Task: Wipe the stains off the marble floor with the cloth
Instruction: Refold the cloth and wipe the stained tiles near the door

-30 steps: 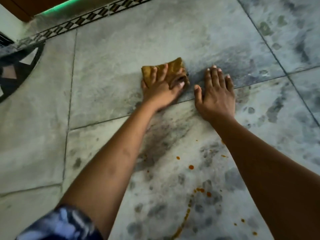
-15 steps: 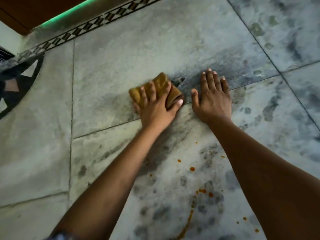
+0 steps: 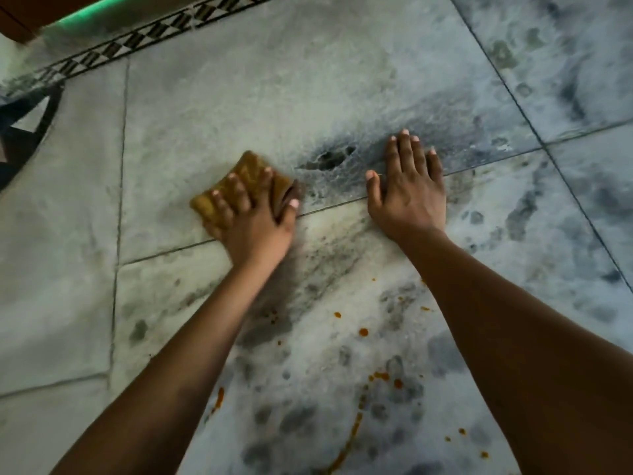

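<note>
A folded mustard-brown cloth [image 3: 251, 168] lies on the grey marble floor [image 3: 239, 97], bunched under my left hand [image 3: 255, 224], whose fingers bend over it and whose thumb hooks its right edge. My right hand [image 3: 407, 193] rests flat on the floor to the right, fingers straight, across a tile joint. Between the hands sits a dark wet smear [image 3: 329, 159]. Orange stain drops [image 3: 363, 332] and an orange streak [image 3: 346, 447] mark the tile nearer to me, between my forearms.
Grey smudges and print-like marks [image 3: 520, 207] cover the tiles to the right and near me. A black-and-white patterned border strip [image 3: 137, 39] runs along the far edge. A dark floor inlay [image 3: 24, 125] sits at the left.
My left hand has slid the cloth leftward and a little toward me, uncovering the dark wet smear. My right hand has stayed flat in place.
</note>
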